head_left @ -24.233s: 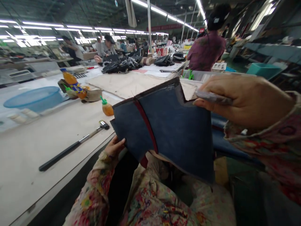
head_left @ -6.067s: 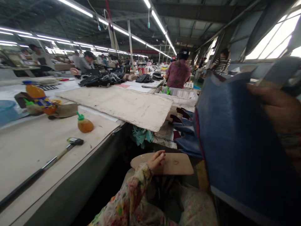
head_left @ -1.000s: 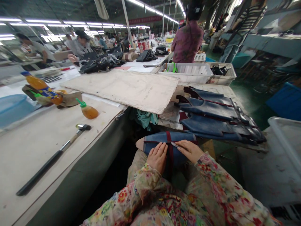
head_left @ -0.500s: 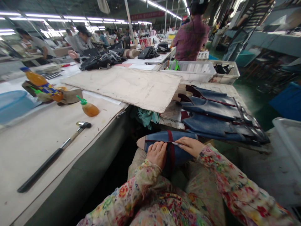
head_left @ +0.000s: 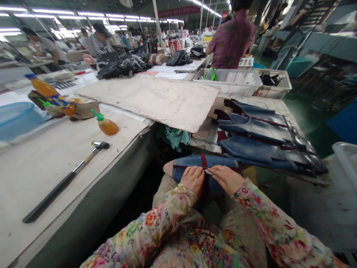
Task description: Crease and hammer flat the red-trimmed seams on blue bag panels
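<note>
Across my lap lies a blue leather piece point(head_left: 184, 162) with dark red strips, stretched over a form with a pale pointed tip point(head_left: 168, 168) at its left end. My left hand point(head_left: 193, 180) is closed, its fingers bunched and pressing on the leather near where the strips cross. Just right of it, my right hand point(head_left: 227, 179) pinches a small pale flat tool point(head_left: 208, 171), whose end rests at the red seam. Most of that tool is hidden by the fingers. The underside of the blue piece is out of sight.
Several similar blue leather pieces point(head_left: 253, 128) lie on the bench ahead right. On the left table are a hammer point(head_left: 67, 180), a squeeze bottle point(head_left: 108, 125) and a blue basin point(head_left: 19, 121). A pale board point(head_left: 150, 100) overhangs the gap. Co-workers stand farther back.
My left hand has shifted slightly right along the piece, closer to my right hand. The right hand has tilted a little, still with the pale tool. The head view has turned slightly left.
</note>
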{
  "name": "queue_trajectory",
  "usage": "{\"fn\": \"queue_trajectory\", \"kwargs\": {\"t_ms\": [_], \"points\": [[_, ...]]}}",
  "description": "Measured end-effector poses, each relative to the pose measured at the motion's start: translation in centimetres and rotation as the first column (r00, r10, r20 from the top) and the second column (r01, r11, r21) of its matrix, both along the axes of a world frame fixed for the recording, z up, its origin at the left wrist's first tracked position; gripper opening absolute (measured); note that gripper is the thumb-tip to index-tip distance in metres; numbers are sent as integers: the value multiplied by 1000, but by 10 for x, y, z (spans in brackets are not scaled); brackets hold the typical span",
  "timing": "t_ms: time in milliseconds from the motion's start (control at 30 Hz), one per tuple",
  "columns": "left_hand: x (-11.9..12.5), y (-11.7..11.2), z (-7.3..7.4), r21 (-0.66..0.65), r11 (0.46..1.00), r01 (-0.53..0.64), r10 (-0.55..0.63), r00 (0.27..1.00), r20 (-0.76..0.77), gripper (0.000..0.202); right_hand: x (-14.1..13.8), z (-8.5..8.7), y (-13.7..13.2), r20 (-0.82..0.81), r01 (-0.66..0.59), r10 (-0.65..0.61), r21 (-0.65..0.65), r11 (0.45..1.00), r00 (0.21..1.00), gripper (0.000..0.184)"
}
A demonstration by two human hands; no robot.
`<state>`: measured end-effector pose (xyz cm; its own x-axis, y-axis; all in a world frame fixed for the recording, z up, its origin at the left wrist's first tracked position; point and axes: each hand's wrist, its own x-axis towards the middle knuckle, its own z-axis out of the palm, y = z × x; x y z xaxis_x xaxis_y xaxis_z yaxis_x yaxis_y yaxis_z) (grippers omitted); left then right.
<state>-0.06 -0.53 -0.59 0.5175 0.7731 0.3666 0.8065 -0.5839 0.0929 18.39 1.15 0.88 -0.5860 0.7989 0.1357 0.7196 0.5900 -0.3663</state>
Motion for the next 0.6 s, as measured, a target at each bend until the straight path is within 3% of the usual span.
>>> {"fn": "queue_trajectory", "kwargs": {"t_ms": [167,300,600], "points": [[0,4,-8,-4,999,49,-49,999,15,24,-10,-9,-8,12,110,-112,106,988,994,36],[2,8,-10,-20,998,67,-67,997,25,23,-17,-6,-10,79,171,-181,125,977,980,37],[-4,10,-6,-18,998,57,-56,997,45,24,-14,-1,-10,266,155,-221,250,956,938,38]]}}
